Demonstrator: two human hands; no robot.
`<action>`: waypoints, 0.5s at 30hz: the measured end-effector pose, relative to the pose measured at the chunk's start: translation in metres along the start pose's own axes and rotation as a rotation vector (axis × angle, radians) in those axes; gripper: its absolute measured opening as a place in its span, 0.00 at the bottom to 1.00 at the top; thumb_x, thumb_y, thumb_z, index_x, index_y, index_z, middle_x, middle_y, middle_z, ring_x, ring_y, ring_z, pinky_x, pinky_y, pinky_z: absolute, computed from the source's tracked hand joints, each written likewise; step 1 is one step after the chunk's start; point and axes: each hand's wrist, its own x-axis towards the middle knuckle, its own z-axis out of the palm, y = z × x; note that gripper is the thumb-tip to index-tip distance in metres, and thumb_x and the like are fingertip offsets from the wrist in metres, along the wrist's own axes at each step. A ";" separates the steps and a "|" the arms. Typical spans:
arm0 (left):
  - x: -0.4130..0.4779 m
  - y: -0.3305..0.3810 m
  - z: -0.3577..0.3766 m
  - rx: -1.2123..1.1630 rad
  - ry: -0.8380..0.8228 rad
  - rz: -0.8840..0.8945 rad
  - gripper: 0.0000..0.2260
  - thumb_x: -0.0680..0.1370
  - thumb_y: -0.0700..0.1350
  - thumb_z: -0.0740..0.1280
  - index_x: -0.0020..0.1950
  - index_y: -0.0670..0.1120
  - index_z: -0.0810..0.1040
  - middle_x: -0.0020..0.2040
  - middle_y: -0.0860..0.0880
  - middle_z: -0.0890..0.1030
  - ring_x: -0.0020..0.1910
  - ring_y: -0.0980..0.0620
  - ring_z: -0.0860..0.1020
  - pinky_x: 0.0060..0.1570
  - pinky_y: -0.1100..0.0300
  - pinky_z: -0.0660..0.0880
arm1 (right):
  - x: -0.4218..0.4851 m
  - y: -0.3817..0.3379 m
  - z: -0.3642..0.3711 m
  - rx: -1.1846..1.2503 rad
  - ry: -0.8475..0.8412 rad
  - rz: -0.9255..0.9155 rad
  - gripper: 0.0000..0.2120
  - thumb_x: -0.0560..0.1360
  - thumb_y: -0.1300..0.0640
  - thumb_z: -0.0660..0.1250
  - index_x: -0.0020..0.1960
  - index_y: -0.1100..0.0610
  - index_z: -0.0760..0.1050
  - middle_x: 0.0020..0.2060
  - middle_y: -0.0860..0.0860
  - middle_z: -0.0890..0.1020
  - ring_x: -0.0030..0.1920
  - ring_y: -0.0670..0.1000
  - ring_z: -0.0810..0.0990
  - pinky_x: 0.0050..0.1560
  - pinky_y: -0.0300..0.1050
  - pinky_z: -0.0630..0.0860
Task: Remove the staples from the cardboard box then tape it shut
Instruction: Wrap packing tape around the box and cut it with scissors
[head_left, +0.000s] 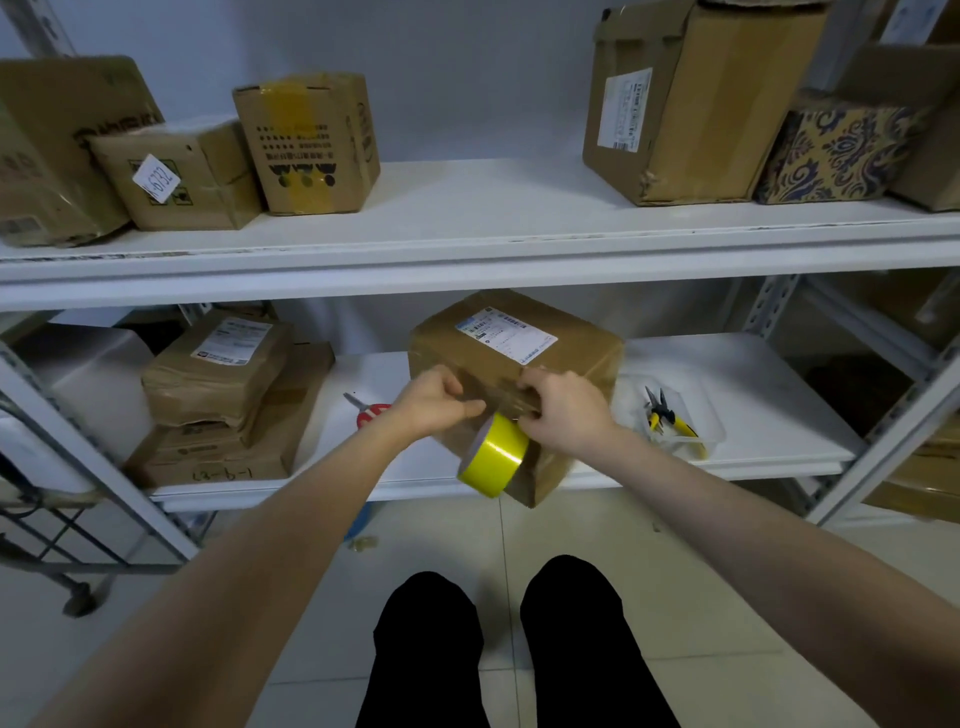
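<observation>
A brown cardboard box (566, 348) with a white shipping label stands on the lower shelf, its near corner jutting past the shelf edge. A yellow tape roll (493, 457) hangs against the box's front face, a strip of tape running up from it. My left hand (436, 400) has curled fingers and pinches the tape at the box front, just left of the roll. My right hand (561, 410) is curled over the front edge of the box, pressing on the tape above the roll. Whether staples remain on the box cannot be seen.
Red-handled scissors (370, 410) lie left of the box; yellow-handled pliers (670, 418) lie in a clear tray to its right. Stacked parcels (223, 395) fill the shelf's left end. The upper shelf (467, 249) carries several boxes. A metal cart (57, 530) stands at the left.
</observation>
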 end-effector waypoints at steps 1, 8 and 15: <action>-0.004 0.005 0.002 -0.013 -0.133 -0.049 0.11 0.75 0.53 0.69 0.47 0.45 0.75 0.46 0.48 0.79 0.48 0.50 0.78 0.44 0.58 0.73 | -0.001 0.003 -0.005 0.010 -0.009 0.029 0.16 0.70 0.53 0.66 0.58 0.51 0.76 0.52 0.52 0.81 0.54 0.58 0.79 0.45 0.47 0.77; -0.012 0.021 0.038 -0.255 -0.394 -0.173 0.12 0.79 0.52 0.62 0.54 0.45 0.75 0.44 0.46 0.78 0.42 0.50 0.77 0.45 0.57 0.74 | 0.000 0.002 0.004 -0.184 0.095 0.088 0.17 0.78 0.45 0.60 0.57 0.57 0.76 0.57 0.54 0.77 0.58 0.58 0.77 0.52 0.48 0.72; -0.008 0.013 0.047 -0.221 -0.347 -0.190 0.10 0.82 0.50 0.56 0.51 0.46 0.72 0.38 0.44 0.72 0.29 0.54 0.72 0.36 0.62 0.69 | 0.003 0.007 0.007 -0.226 0.073 0.038 0.14 0.79 0.50 0.62 0.58 0.58 0.76 0.57 0.55 0.76 0.60 0.57 0.74 0.55 0.47 0.70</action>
